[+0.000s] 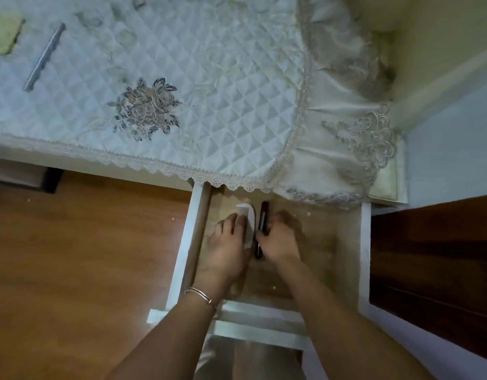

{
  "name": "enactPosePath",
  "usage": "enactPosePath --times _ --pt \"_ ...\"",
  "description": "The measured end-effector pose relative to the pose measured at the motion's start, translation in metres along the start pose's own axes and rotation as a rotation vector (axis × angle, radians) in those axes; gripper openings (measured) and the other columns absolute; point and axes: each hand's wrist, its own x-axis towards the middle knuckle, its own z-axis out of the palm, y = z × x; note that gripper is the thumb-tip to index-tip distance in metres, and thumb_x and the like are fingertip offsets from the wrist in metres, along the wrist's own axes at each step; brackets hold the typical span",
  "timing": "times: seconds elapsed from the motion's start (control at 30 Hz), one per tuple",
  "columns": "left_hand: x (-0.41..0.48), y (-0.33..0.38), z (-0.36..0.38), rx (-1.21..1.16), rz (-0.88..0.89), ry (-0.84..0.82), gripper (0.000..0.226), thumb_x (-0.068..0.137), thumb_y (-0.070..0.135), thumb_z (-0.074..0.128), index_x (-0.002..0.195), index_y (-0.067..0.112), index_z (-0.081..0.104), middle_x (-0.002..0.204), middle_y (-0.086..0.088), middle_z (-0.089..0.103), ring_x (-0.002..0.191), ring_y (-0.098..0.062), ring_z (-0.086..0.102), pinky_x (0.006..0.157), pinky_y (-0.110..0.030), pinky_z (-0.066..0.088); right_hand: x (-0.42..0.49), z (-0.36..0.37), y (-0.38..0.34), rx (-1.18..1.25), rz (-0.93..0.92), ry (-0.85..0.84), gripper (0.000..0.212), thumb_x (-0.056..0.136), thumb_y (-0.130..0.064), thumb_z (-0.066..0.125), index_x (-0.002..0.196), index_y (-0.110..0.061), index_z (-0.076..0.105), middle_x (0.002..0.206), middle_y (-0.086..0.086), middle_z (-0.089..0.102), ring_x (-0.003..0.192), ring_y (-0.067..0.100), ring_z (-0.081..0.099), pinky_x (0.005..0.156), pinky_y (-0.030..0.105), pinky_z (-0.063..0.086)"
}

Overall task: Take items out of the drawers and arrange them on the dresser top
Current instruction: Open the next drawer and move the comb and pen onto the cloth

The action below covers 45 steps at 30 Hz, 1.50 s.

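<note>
An open white drawer (365,256) with a pale wood bottom is pulled out below the dresser top (209,86), which is covered by a quilted white cloth with lace trim. Inside the drawer, my left hand (228,242) rests on a white comb (247,215), its fingers curled over it. Beside it, my right hand (278,239) is closed around a slim dark stick-shaped item (263,215) that lies lengthwise. A thin bracelet circles my left wrist.
A grey pen-like rod (43,57) lies on the cloth at the far left, near a pale green object (4,34) at the corner. Wooden floor (72,256) spreads left of the drawer. A dark wooden panel (434,270) stands to the right.
</note>
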Motion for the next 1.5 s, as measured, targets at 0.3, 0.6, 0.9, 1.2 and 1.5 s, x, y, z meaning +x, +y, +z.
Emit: enactPosePath --times 0.3,0.6,0.9,1.2,1.5 --pt "-0.002 -0.002 -0.005 0.099 0.062 -0.006 0.072 0.086 -0.003 0.043 0.146 0.007 0.005 0.155 -0.008 0.012 0.133 -0.029 0.022 0.102 -0.034 0.039 -0.017 -0.013 0.014 0.003 0.054 -0.006 0.028 0.081 -0.011 0.059 0.108 -0.003 0.056 0.100 0.018 0.066 0.092 0.033 0.063 0.067 0.026 0.044" --pt "0.002 0.002 -0.012 -0.011 -0.070 0.002 0.069 0.085 0.014 0.053 0.143 0.009 0.016 0.133 -0.021 0.037 0.117 -0.037 0.038 0.099 -0.039 0.033 -0.046 -0.017 0.026 0.099 0.055 0.052 0.027 0.081 -0.009 0.060 0.107 -0.007 0.056 0.082 -0.001 0.057 0.078 0.014 0.054 0.069 0.021 0.040" --pt "-0.063 0.008 -0.086 -0.480 0.041 0.291 0.014 0.085 0.017 0.061 0.098 0.011 0.067 0.084 -0.001 0.066 0.080 -0.019 0.061 0.070 -0.026 0.047 -0.081 -0.045 -0.014 0.320 -0.117 0.146 0.022 0.078 -0.010 0.063 0.080 -0.030 0.053 0.069 -0.012 0.057 0.066 0.006 0.055 0.069 0.025 0.047" --pt "0.007 -0.014 -0.227 -0.654 -0.189 0.545 0.032 0.090 0.011 0.054 0.122 0.010 0.053 0.099 -0.004 0.059 0.091 -0.019 0.059 0.082 -0.029 0.048 -0.022 -0.081 -0.147 0.396 -0.294 0.126 0.026 0.083 -0.010 0.059 0.108 -0.011 0.056 0.073 -0.007 0.051 0.065 0.006 0.051 0.055 0.015 0.040" --pt "0.095 -0.025 -0.243 -0.434 -0.290 0.503 0.030 0.090 0.012 0.052 0.119 0.007 0.059 0.123 -0.013 0.062 0.113 -0.026 0.056 0.081 -0.019 0.033 0.061 -0.094 -0.188 0.186 -0.209 0.172 0.030 0.087 -0.010 0.057 0.116 -0.004 0.050 0.113 0.016 0.061 0.078 0.019 0.052 0.066 0.028 0.043"
